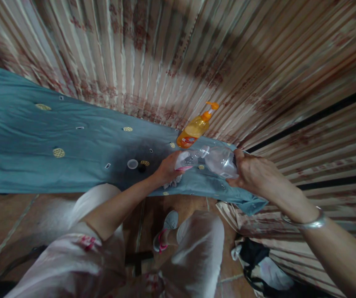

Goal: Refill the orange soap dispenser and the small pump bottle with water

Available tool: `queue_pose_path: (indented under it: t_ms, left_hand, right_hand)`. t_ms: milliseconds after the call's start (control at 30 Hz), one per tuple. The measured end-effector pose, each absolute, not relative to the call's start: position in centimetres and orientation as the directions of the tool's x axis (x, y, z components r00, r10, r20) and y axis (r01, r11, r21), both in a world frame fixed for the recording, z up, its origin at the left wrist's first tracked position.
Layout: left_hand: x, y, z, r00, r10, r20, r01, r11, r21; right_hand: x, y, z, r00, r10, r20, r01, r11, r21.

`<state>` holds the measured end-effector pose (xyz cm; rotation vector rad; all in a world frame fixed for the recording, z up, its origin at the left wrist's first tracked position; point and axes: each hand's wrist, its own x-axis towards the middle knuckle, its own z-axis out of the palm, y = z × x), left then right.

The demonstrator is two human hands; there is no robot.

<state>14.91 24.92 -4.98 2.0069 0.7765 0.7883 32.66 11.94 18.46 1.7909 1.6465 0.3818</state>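
My right hand (252,171) is wrapped round a clear plastic bottle (221,160), which lies on its side in the air with its neck toward the left. My left hand (168,166) grips a smaller clear container (186,159) with pink on its lower side. The bottle's neck meets or overlaps the container's open-looking end; whether they touch I cannot tell. Just beyond them stands an orange pump bottle (193,131) partly filled with yellow liquid. A greyish ruffled item (174,182) shows under my left hand. Left of that hand lie a small round translucent cap (132,164) and a small black piece (142,169).
A teal cloth (84,153) with yellow and white prints covers the long narrow surface. Behind and to the right hangs a pleated, flowered curtain (153,62). Dark and white items (264,265) lie on the tiled floor at lower right.
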Motion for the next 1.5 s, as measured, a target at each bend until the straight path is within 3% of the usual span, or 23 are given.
queue_pose_path:
  t_ms: [533, 767, 1500]
  left_hand:
    - [15.0, 24.9, -5.3, 0.597, 0.756, 0.268, 0.203, -0.466, 0.861]
    - [15.1, 25.0, -5.5, 0.602, 0.751, 0.271, 0.210, -0.476, 0.854]
    - [14.9, 24.9, -5.2, 0.599, 0.755, 0.266, 0.201, -0.464, 0.863]
  right_hand:
    - [33.4, 11.8, 18.4, 0.095, 0.973, -0.209, 0.781, 0.058, 0.622]
    - [32.4, 11.9, 18.7, 0.163, 0.962, -0.219, 0.768, 0.016, 0.640]
    - [32.7, 12.0, 18.6, 0.125, 0.969, -0.215, 0.769, 0.042, 0.638]
